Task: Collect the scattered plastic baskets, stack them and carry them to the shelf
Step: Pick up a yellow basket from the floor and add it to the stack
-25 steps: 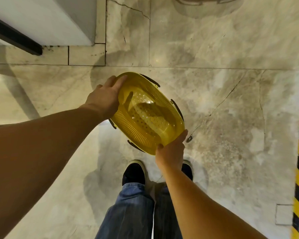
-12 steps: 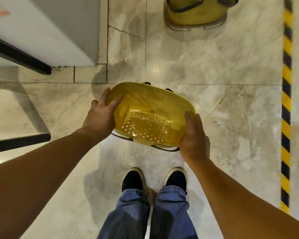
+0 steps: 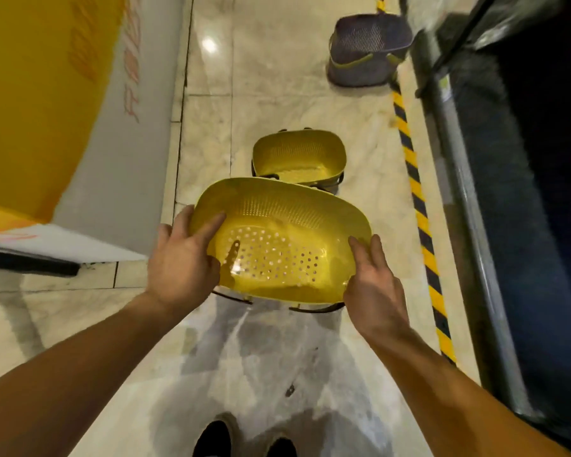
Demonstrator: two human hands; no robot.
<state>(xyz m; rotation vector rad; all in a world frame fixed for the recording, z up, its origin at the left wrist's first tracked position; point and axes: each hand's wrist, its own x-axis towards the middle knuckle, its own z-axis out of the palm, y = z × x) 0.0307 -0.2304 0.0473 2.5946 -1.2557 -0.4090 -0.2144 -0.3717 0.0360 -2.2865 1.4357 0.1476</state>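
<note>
Marble floor [image 3: 277,77] stretches ahead, another yellow basket [image 3: 299,158] standing on it just beyond the yellow basket I hold [image 3: 277,239]. It looks light, stiff and slick; the rims seem safest. My left hand [image 3: 182,258] and right hand [image 3: 374,285] clasp its ends.

Both arms reach forward. The left hand [image 3: 182,258] grips the left end of the yellow basket [image 3: 277,239], thumb inside; the right hand [image 3: 374,285] holds its right end.
</note>
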